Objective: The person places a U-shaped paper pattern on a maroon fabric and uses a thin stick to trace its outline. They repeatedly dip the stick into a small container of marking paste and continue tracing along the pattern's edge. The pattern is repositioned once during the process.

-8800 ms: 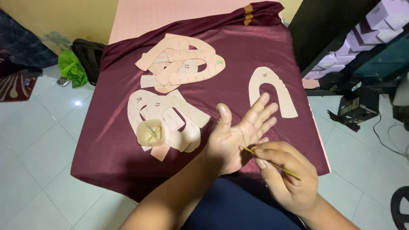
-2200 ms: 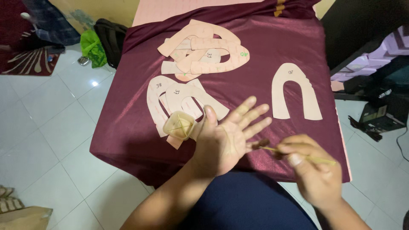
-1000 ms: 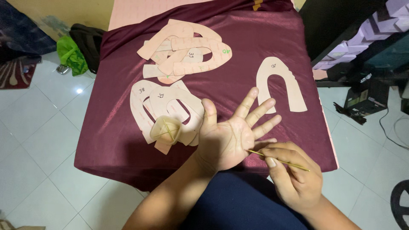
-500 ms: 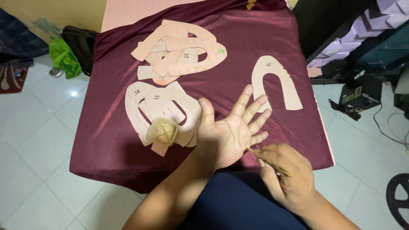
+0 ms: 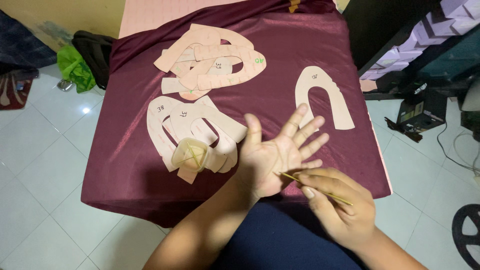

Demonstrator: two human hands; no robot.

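Maroon cloth covers the bench. We see the left hand palm up above it, fingers spread, grasping nothing. The right hand pinches a thin yellow stick, its tip touching the left palm. Beige U-shaped cutouts lie just left, bearing a small translucent container.

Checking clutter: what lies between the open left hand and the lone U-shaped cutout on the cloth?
Only bare maroon cloth between left hand and U-shaped cutout, in the head view.
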